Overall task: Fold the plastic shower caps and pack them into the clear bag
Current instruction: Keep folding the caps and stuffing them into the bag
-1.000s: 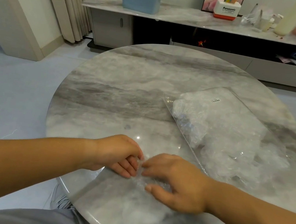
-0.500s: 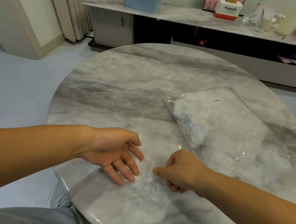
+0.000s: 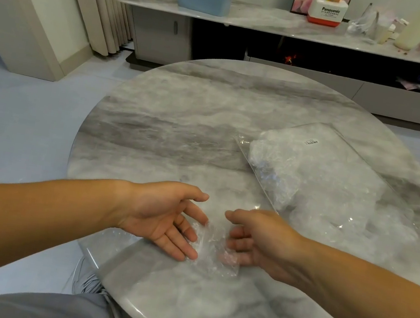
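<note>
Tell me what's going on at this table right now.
A person's left hand and right hand are open on either side of a small crumpled shower cap near the front edge of the table, fingertips touching it. It isn't in the clear bag yet; that bag lies farther right, already holding bunched plastic.

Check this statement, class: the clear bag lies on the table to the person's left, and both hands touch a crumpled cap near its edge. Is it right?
No. The head view shows the clear bag on the table to the person's right, not left. The left hand and right hand touch a crumpled cap near its edge.
</note>
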